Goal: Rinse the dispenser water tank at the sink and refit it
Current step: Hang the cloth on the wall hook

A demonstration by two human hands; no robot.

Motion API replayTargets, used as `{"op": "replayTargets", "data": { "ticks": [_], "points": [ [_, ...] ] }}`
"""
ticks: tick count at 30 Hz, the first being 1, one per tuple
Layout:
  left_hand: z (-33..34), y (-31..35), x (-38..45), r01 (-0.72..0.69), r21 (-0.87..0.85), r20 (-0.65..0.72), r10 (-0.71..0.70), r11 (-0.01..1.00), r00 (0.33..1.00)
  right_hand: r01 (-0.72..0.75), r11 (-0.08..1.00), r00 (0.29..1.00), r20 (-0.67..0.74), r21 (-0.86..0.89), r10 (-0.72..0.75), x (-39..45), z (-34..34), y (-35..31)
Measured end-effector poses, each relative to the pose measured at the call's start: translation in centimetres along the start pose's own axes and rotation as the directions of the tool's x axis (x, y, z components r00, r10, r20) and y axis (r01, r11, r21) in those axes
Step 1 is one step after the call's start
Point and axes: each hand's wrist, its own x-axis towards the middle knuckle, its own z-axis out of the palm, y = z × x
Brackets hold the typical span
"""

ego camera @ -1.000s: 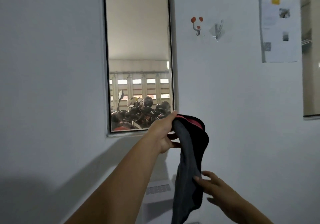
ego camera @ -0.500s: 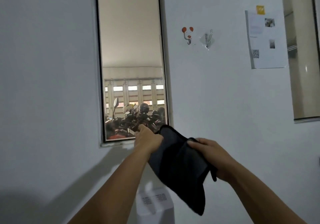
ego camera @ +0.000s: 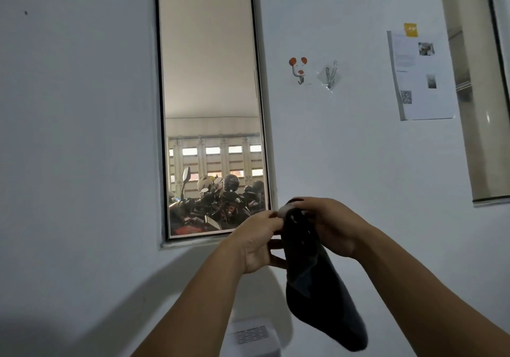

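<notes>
both your hands are raised before the wall, left hand and right hand pinching a dark cloth that hangs down.

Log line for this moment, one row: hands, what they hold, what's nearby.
left hand: grips dark cloth | right hand: grips cloth top | cloth: hangs down | below: white appliance top | wall: two hooks above
</notes>
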Motion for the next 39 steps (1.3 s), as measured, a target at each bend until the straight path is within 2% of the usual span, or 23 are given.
{"op": "replayTargets", "data": {
  "ticks": [2, 3, 6, 8, 11, 15, 19, 21, 22, 24, 26, 27, 29, 34, 36, 39],
  "points": [
    [0.0, -0.1, 0.1, -0.010, -0.010, -0.047, 0.010, 1.000, 0.999, 0.068, 0.997, 0.995, 0.077, 0.046, -0.071, -0.1, -0.6, -0.1],
    [0.0, -0.1, 0.1, -0.009, -0.017, -0.068, 0.008, 1.000, 0.998, 0.102, 0.993, 0.992, 0.073, 0.052, -0.105, -0.1, -0.9, 0.0],
    [0.2, -0.4, 0.4, -0.001, -0.054, -0.096, -0.005, 0.999, 0.995, 0.208, 0.978, 0.978, -0.016, -0.018, -0.208, -0.1, -1.0, -0.1],
    [0.6, -0.2, 0.6, -0.001, -0.069, -0.088, -0.005, 0.998, 0.996, 0.245, 0.957, 0.964, -0.067, -0.157, -0.258, -0.2, -0.8, -0.3],
    [1.2, 0.4, 1.0, -0.019, -0.054, -0.045, 0.016, 0.998, 0.999, 0.232, 0.887, 0.956, -0.075, -0.400, -0.284, -0.3, -0.5, -0.9],
    [1.8, 1.7, 1.3, -0.037, -0.018, 0.015, 0.037, 0.999, 0.999, 0.226, 0.798, 0.928, -0.125, -0.558, -0.350, -0.5, -0.6, -1.9],
    [2.4, 3.2, 1.8, -0.013, 0.003, 0.039, 0.013, 1.000, 0.999, 0.245, 0.760, 0.908, -0.132, -0.602, -0.397, -0.5, -1.4, -3.4],
    [2.6, 4.3, 2.2, 0.008, 0.028, 0.026, -0.009, 1.000, 1.000, 0.230, 0.755, 0.888, -0.185, -0.614, -0.421, -0.1, -2.1, -4.4],
    [2.7, 5.0, 2.5, 0.017, 0.047, -0.003, -0.017, 0.999, 1.000, 0.213, 0.749, 0.872, -0.224, -0.627, -0.436, 0.2, -2.7, -5.0],
    [2.8, 6.6, 3.1, -0.009, 0.147, -0.143, 0.031, 0.989, 0.989, 0.191, 0.736, 0.850, -0.265, -0.650, -0.455, 0.9, -3.9, -6.1],
    [2.7, 8.3, 4.0, -0.110, 0.299, -0.287, 0.200, 0.948, 0.937, 0.188, 0.721, 0.851, -0.256, -0.667, -0.459, 1.8, -4.9, -7.1],
    [2.5, 9.2, 4.6, -0.176, 0.358, -0.313, 0.295, 0.917, 0.903, 0.187, 0.710, 0.852, -0.247, -0.679, -0.461, 2.3, -5.3, -7.6],
    [2.3, 10.9, 5.5, -0.268, 0.400, -0.286, 0.397, 0.876, 0.872, 0.184, 0.681, 0.848, -0.236, -0.709, -0.475, 3.3, -5.9, -8.7],
    [2.2, 13.8, 7.9, -0.234, 0.437, -0.085, 0.299, 0.868, 0.951, 0.202, 0.624, 0.834, -0.201, -0.755, -0.514, 6.3, -6.9, -11.9],
    [2.1, 14.7, 9.3, -0.236, 0.498, -0.068, 0.308, 0.835, 0.949, 0.219, 0.557, 0.809, -0.170, -0.801, -0.562, 8.0, -7.1, -13.1],
    [1.9, 15.7, 11.3, -0.276, 0.503, -0.078, 0.361, 0.819, 0.929, 0.231, 0.467, 0.758, -0.143, -0.854, -0.636, 10.3, -7.3, -14.6]
  ]
}}
